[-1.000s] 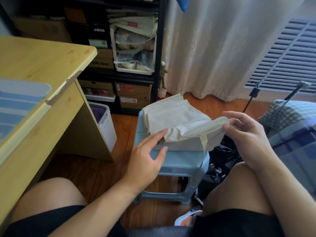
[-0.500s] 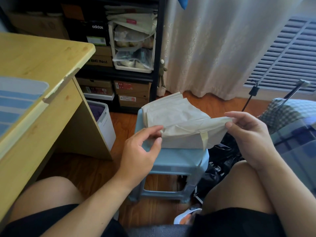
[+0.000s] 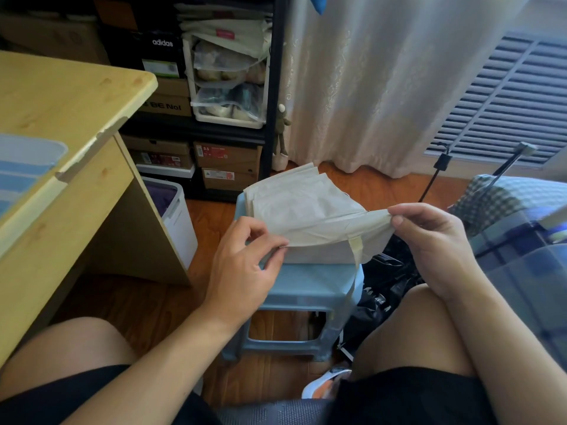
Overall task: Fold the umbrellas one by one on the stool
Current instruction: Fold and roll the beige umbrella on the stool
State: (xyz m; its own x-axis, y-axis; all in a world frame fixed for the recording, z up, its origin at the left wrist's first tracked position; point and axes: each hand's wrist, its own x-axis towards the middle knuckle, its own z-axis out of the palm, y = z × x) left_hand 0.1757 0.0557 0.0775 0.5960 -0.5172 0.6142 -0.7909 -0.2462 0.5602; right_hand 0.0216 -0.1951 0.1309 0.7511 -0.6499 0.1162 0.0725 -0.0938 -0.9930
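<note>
A beige umbrella lies collapsed on the light blue plastic stool, its canopy fabric in flat pleats. My left hand pinches the near left edge of a raised fabric fold between thumb and fingers. My right hand pinches the right end of the same fold, holding it stretched just above the stool. A thin beige closing strap hangs from the fold down over the stool's front right corner. The umbrella's handle and shaft are hidden under the fabric.
A wooden desk stands close on the left, a white bin beside it. A black shelf with shoe boxes is behind the stool. Black items lie on the floor right of the stool. Checked bedding fills the right edge.
My left hand went from lying flat on the fabric to pinching its edge. Both hands have lifted and stretched the fold slightly higher over the stool.
</note>
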